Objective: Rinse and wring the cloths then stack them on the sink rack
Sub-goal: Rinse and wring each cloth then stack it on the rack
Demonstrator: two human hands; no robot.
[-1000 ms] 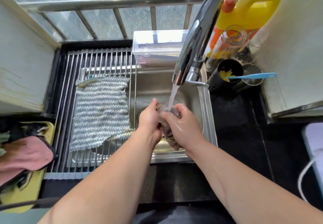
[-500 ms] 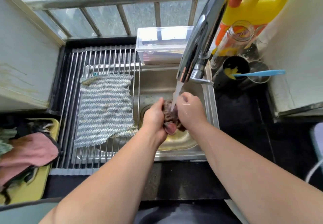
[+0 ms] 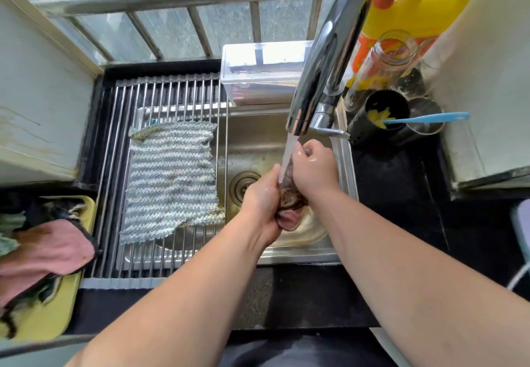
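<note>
Both hands — left [image 3: 262,197], right [image 3: 311,167] — grip a bunched cloth [image 3: 289,209] under the tap stream [image 3: 288,154].

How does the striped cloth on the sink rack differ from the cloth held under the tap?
The striped cloth lies spread flat on the rack; the held cloth is bunched into a roll.
The striped cloth is grey-blue and pale; the held cloth looks brown with a pink end.
No hand touches the striped cloth; the left hand and right hand grip the held cloth under running water.
Both are at the sink.
</note>
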